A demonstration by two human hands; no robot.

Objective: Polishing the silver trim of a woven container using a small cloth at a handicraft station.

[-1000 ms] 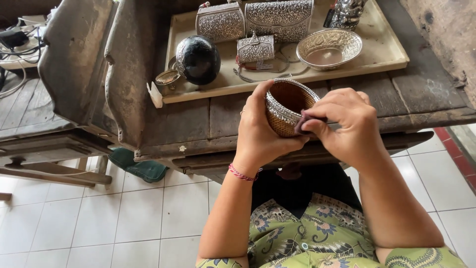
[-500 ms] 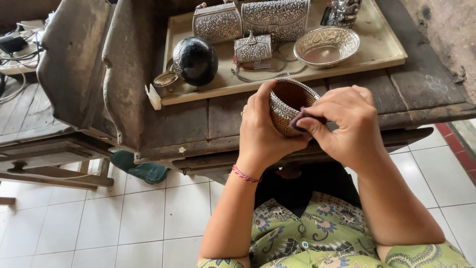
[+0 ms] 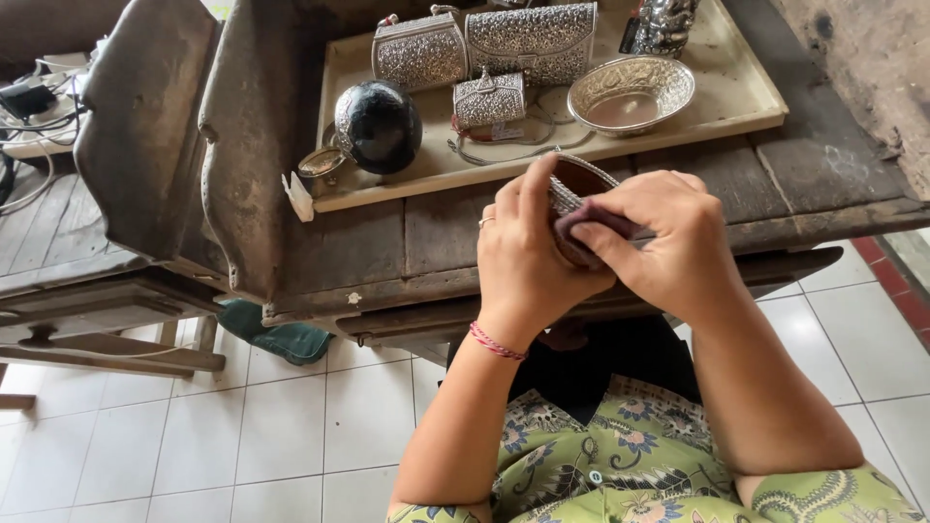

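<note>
My left hand (image 3: pixel 531 254) is wrapped around a small embossed silver bowl (image 3: pixel 577 182) with a dark brown inside, held above the front edge of the wooden workbench (image 3: pixel 387 237). Only the bowl's upper rim shows past my fingers. My right hand (image 3: pixel 668 242) pinches a dark purplish cloth (image 3: pixel 593 225) and presses it against the bowl's outer wall. A pink thread bracelet sits on my left wrist.
A pale wooden tray (image 3: pixel 746 97) on the bench carries a black round object (image 3: pixel 380 126), three embossed silver purses (image 3: pixel 531 41), a shallow silver dish (image 3: pixel 630 93) and a small cup (image 3: pixel 320 167). A green cloth (image 3: pixel 276 337) lies on the white tiled floor under the bench.
The bowl has turned in my left hand, so less of its opening shows. My right hand has slid with the cloth across the bowl's side.
</note>
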